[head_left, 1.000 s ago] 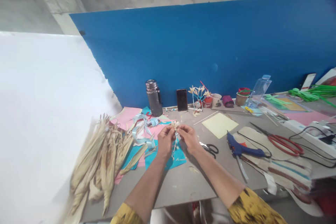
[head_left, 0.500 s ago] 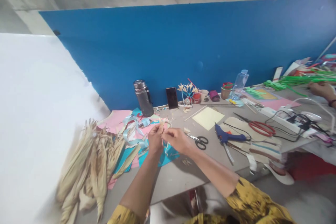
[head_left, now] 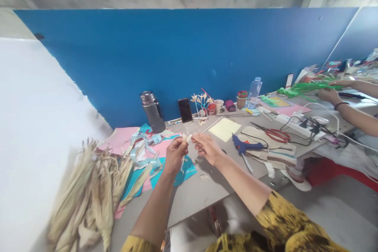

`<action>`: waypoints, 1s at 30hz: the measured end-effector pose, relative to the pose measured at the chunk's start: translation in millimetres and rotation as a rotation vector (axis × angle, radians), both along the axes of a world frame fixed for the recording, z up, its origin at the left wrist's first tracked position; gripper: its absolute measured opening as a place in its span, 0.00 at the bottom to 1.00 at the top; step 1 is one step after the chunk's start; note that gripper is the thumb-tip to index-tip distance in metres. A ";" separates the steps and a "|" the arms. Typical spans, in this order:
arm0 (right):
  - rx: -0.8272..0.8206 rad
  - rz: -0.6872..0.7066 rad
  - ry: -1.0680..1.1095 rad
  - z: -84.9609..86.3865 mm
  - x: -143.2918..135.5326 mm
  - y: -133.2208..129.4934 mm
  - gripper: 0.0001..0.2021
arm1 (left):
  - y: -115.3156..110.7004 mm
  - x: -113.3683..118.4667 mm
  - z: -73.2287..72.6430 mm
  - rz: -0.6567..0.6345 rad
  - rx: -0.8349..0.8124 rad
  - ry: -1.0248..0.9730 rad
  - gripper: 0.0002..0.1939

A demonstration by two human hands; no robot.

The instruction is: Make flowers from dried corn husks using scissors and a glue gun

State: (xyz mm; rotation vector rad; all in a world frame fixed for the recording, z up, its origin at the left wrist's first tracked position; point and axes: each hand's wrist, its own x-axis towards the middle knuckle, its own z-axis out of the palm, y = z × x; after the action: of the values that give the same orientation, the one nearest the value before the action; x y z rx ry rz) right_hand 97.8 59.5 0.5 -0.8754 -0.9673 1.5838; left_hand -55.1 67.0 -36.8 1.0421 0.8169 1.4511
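Fingers of left hand (head_left: 175, 153) and right hand (head_left: 206, 147) pinch one husk piece (head_left: 186, 138).

Husks (head_left: 88, 193) are piled at the tabletop's (head_left: 195, 193) left; a flask (head_left: 152, 111) and phone (head_left: 185, 110) are stood behind, a glue gun (head_left: 243, 147) laid right.

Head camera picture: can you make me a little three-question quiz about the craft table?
1. True or false: the blue hot glue gun lies on the grey table.
2. What do the left hand and right hand pinch together?
A. small pale dried-husk piece
B. a spoon
3. Fill in: the red-handled scissors lie to the ____ of the glue gun.

Key: 1 true; 2 A; 3 right.
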 end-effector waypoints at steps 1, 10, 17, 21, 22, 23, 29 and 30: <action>-0.004 0.017 0.020 0.2 -0.7 0.5 0.25 | 0.1 0.2 -0.6 -0.019 0.004 0.011 0.18; 0.013 0.172 -0.039 1.4 2.9 10.6 0.17 | 0.4 0.0 -4.8 -0.090 0.021 0.047 0.16; 0.127 0.253 -0.197 0.2 14.3 18.9 0.11 | 0.6 -6.3 -5.6 -0.125 0.033 0.186 0.16; 0.122 0.233 -0.216 -2.6 16.2 20.4 0.09 | 0.1 -6.5 -5.1 -0.150 0.048 0.227 0.15; 0.094 0.248 -0.190 -4.2 16.2 21.1 0.10 | -0.3 -6.3 -5.1 -0.155 0.059 0.231 0.15; 0.055 0.276 -0.152 -6.1 16.1 22.0 0.10 | -0.7 -6.2 -5.0 -0.157 0.071 0.235 0.14; -0.128 0.435 0.008 -14.1 14.9 24.8 0.13 | -4.7 -7.4 -1.4 -0.205 0.117 0.248 0.13; -0.136 0.443 0.016 -13.1 15.1 24.3 0.14 | -4.9 -7.6 -0.8 -0.211 0.112 0.241 0.14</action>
State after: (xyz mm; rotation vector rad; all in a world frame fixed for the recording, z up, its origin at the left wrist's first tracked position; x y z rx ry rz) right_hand 112.9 83.7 -12.6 -0.7719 -1.1037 2.0487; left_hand -62.8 62.1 -37.6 1.3659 0.7754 1.2182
